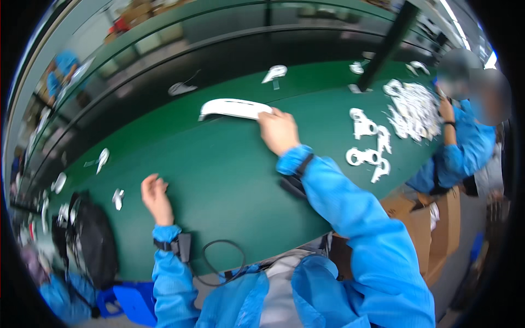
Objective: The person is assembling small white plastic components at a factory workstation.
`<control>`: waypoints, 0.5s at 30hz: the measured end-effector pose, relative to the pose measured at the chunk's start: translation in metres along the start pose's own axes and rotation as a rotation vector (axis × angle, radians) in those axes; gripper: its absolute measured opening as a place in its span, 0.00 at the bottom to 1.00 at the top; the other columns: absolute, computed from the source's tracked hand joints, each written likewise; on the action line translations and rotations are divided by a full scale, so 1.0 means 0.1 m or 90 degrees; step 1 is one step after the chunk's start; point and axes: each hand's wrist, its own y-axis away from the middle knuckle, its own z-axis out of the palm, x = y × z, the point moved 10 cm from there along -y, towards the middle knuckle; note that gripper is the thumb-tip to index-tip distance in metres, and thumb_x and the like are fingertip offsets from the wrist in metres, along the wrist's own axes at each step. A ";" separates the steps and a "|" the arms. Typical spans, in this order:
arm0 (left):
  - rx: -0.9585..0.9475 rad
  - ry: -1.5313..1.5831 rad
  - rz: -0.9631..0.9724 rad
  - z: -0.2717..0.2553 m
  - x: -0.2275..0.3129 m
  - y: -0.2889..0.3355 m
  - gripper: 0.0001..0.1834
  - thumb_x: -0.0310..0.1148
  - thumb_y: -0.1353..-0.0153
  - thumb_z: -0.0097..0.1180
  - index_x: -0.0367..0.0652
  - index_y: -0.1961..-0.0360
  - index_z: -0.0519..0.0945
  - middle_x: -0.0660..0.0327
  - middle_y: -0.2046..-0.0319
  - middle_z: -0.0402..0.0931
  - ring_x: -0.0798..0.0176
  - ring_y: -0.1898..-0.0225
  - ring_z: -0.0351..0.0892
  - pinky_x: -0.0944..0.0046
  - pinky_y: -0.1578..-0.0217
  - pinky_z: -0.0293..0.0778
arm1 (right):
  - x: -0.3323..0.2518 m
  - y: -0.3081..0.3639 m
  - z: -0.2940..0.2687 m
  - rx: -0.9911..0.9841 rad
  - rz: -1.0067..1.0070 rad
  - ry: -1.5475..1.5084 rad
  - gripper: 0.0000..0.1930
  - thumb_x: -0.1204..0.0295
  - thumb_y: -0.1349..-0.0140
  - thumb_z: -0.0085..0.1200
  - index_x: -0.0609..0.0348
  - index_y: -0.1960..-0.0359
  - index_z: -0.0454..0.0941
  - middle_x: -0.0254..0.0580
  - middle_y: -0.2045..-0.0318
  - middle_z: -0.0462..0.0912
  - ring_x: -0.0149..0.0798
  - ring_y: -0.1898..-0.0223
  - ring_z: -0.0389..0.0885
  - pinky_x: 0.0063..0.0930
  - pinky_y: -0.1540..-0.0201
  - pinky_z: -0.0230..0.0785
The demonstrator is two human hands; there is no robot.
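My right hand [279,131] is closed on the right end of a long, curved white plastic piece [232,107] with a slot along its upper edge. The piece is over the green tabletop [219,169], ahead of me; I cannot tell whether it touches the surface. My left hand [157,198] is apart from it, near the left side, with loosely bent fingers and nothing visible in them. A small white part [118,199] lies to the left of that hand. Dark bands circle both wrists, and a thin black cable [243,254] loops by the left one.
White ring-ended parts [365,157] lie to the right, near a large white heap [414,109]. A co-worker in blue [465,139] sits beyond. A black bag [93,235] stands at left, a dark post [385,46] far right. A cardboard box [413,224] is below the table's edge.
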 end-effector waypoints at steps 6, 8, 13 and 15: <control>0.018 -0.029 -0.011 -0.18 0.06 0.11 0.06 0.28 0.36 0.49 0.42 0.58 0.70 0.69 0.74 0.63 0.77 0.76 0.58 0.75 0.75 0.57 | 0.02 -0.63 0.69 -0.090 0.034 -0.049 0.15 0.70 0.42 0.51 0.57 0.53 0.75 0.49 0.46 0.74 0.53 0.51 0.76 0.48 0.50 0.70; 0.024 -0.008 -0.010 -0.14 0.01 0.13 0.07 0.28 0.35 0.48 0.42 0.56 0.69 0.70 0.76 0.61 0.77 0.77 0.57 0.75 0.76 0.56 | 0.07 -0.63 0.54 -0.094 0.016 -0.092 0.17 0.68 0.41 0.52 0.59 0.51 0.77 0.47 0.52 0.80 0.54 0.43 0.70 0.47 0.48 0.68; -0.014 -0.004 -0.031 -0.14 0.06 0.08 0.07 0.27 0.34 0.47 0.41 0.56 0.69 0.70 0.76 0.59 0.76 0.75 0.58 0.74 0.74 0.57 | 0.28 -0.15 -0.55 -0.104 0.032 -0.258 0.13 0.69 0.42 0.51 0.57 0.56 0.80 0.51 0.60 0.82 0.54 0.58 0.80 0.42 0.52 0.72; -0.013 -0.008 -0.024 -0.11 0.12 0.07 0.07 0.28 0.34 0.48 0.40 0.56 0.69 0.70 0.76 0.59 0.76 0.75 0.59 0.74 0.73 0.58 | 0.71 0.19 -1.06 -0.059 0.102 -0.327 0.12 0.69 0.39 0.51 0.61 0.58 0.80 0.51 0.62 0.83 0.52 0.59 0.81 0.37 0.55 0.73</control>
